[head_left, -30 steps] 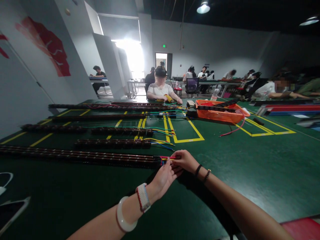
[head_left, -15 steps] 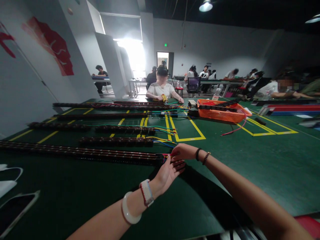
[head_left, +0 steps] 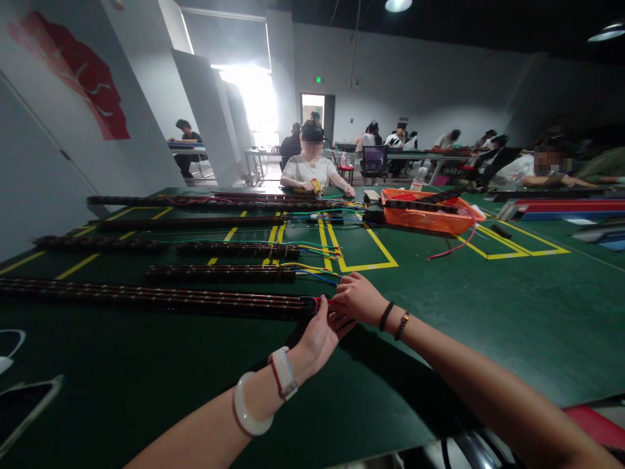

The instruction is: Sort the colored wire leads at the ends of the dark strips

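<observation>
A long dark wire bundle (head_left: 205, 298) with brown strips and regular pale spots lies across the green table, its end reaching my hands. Short red wires (head_left: 325, 301) come out of that end. My left hand (head_left: 319, 339), wearing a watch band and a white bangle, has its thumb pressed against the wires, with its other fingers behind. From the right, my right hand (head_left: 361, 299) pinches at the same wires, its fingertips touching the left hand's fingers. What exactly lies between the fingertips is partly hidden. Just beyond is a shorter bundle (head_left: 219, 273) with yellow and blue wire ends.
More bundles (head_left: 239, 250) lie farther back. An orange basket (head_left: 430, 223) holding dark pieces stands at the right rear. Yellow tape (head_left: 368, 267) marks the green table (head_left: 488, 312). Across the table sits a person (head_left: 312, 170) with a yellow tool. A phone-like object (head_left: 27, 410) is at front left.
My right hand has turned, its fingers now curled over the wires close to my left fingertips. My left hand stays at the bundle's end. The whole view has shifted slightly.
</observation>
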The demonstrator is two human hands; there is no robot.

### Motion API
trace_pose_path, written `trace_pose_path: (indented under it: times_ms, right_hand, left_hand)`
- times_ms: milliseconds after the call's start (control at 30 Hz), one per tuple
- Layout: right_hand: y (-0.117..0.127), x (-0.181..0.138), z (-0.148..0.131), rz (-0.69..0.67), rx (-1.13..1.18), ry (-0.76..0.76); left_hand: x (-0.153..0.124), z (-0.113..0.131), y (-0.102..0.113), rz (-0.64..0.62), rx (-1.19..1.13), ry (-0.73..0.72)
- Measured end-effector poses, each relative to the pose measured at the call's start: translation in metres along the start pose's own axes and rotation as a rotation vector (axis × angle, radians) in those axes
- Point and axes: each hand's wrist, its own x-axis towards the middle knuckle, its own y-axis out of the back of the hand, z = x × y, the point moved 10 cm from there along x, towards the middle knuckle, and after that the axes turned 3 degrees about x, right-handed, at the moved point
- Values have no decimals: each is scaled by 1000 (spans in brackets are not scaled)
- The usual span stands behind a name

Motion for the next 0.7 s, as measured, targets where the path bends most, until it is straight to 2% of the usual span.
trace_pose_path:
  times_ms: [200, 400, 533, 700]
  right_hand:
    - [-10, -13, -22, 69, -132, 8]
    - [-13, -22, -35, 178, -147, 27]
    - [-9, -26, -28, 198, -64, 45]
    - [5, -33, -1, 230, 133, 40]
  left_hand:
    - [4, 2, 5, 23, -17, -37]
    - [8, 1, 14, 80, -68, -54]
    - [8, 1, 11, 59, -67, -44]
    - [5, 4, 0, -22, 3, -45]
